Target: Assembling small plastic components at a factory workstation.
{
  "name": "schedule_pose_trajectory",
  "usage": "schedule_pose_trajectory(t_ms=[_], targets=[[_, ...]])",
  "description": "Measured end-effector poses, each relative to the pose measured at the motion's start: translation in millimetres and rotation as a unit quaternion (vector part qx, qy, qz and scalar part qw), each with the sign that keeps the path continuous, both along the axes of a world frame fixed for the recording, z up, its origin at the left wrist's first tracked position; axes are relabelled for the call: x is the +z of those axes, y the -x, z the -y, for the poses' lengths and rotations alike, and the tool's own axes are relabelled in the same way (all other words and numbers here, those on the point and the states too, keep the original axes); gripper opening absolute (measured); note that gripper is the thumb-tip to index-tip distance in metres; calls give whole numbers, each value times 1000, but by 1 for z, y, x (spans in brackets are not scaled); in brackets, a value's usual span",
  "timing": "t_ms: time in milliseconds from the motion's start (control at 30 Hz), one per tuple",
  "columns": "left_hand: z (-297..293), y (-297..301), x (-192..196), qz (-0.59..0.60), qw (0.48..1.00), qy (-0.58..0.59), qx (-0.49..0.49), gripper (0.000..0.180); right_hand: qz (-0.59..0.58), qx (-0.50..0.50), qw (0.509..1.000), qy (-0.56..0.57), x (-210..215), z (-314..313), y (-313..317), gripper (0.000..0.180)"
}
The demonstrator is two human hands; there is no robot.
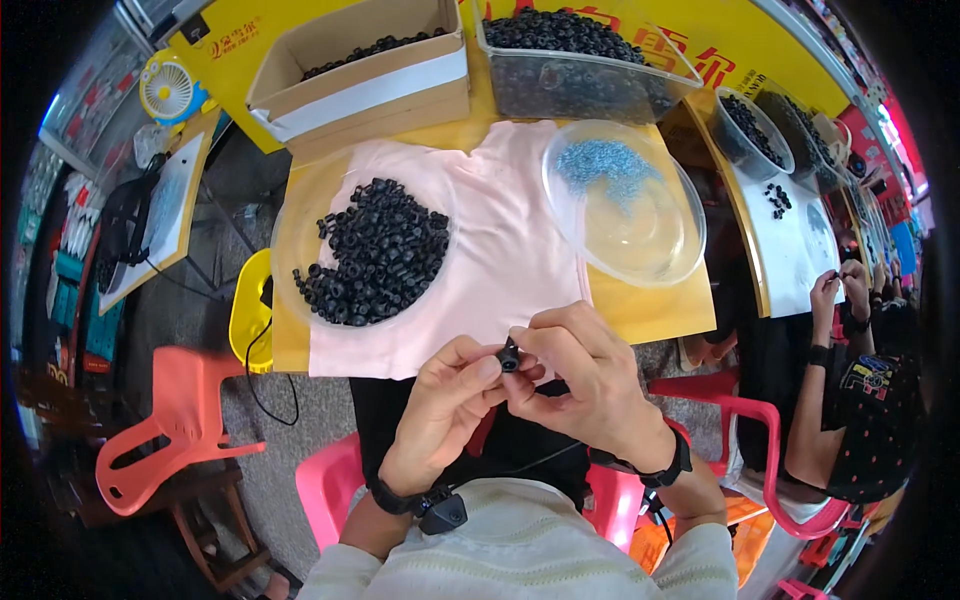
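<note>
Just beyond my lap, in front of the table edge, my left hand [446, 398] pinches a small round black part [509, 360] with a hollow end between thumb and fingertips. My right hand [588, 372] meets it from the other side, its bent fingers closed on the same part; anything smaller between these fingertips is hidden. Ahead on the left, a shallow clear round tray [446, 270] carries a heap of similar black parts [380, 250]. Another clear round tray [640, 262], ahead on the right, has small pale-blue pieces [604, 168] gathered at its far side.
Both trays rest on a pink cloth [500, 220] over a yellow table [690, 300]. At the back stand a cardboard box [370, 95] and a clear plastic bin [580, 90], each with black parts. To the right, another person [850, 400] works at a white-topped table [790, 255].
</note>
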State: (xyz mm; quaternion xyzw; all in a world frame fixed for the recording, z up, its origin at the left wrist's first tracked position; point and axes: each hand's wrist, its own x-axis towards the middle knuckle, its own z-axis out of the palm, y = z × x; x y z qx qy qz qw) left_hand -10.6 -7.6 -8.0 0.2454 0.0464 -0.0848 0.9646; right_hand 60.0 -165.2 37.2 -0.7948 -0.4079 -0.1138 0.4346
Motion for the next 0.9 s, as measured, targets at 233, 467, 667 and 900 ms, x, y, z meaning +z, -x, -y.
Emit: schedule_pose_trajectory(t_ms=[233, 467, 667, 900], targets=[[4, 1, -3, -16, 1000, 17, 12, 14, 24, 28, 999, -29, -3, 0, -9, 36], [5, -2, -7, -34, 999, -33, 18, 12, 24, -1, 999, -38, -22, 3, -6, 36], [9, -22, -42, -39, 996, -86, 5, 12, -19, -19, 1000, 2, -44, 14, -19, 34], [17, -36, -24, -60, 983, -172, 6, 14, 13, -37, 998, 39, -40, 20, -26, 28]])
